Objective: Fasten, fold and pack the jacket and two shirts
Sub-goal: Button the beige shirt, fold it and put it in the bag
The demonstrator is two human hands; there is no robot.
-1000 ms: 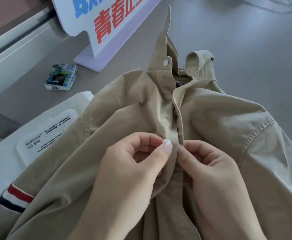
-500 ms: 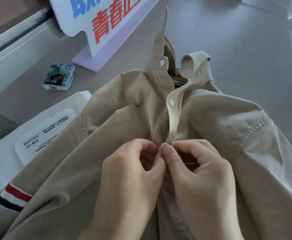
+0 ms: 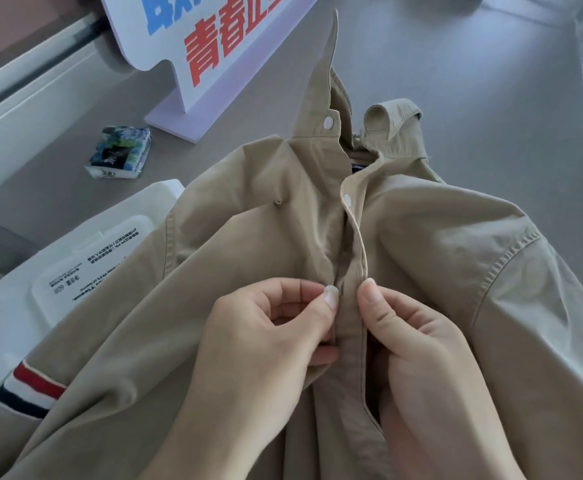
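Observation:
A beige button-up shirt (image 3: 439,258) lies front-up on the grey table, collar pointing away from me. Its left sleeve carries a red, white and navy striped band (image 3: 28,389). One white button (image 3: 328,122) shows at the collar stand and another (image 3: 347,199) on the right placket edge below it. My left hand (image 3: 266,341) pinches the left placket edge between thumb and fingers. My right hand (image 3: 418,348) pinches the right placket edge a little apart from it. The front gapes open between collar and hands.
A white wet-wipe pack (image 3: 75,271) lies partly under the shirt's left side. A small colourful tissue packet (image 3: 118,152) sits behind it. A white sign with blue and red characters (image 3: 214,46) stands at the back on the grey table (image 3: 456,64). A window ledge (image 3: 23,98) runs along the left.
My two hands, pressed together over the placket half a second ago, have drawn slightly apart, each still holding its edge. The view has shifted a little.

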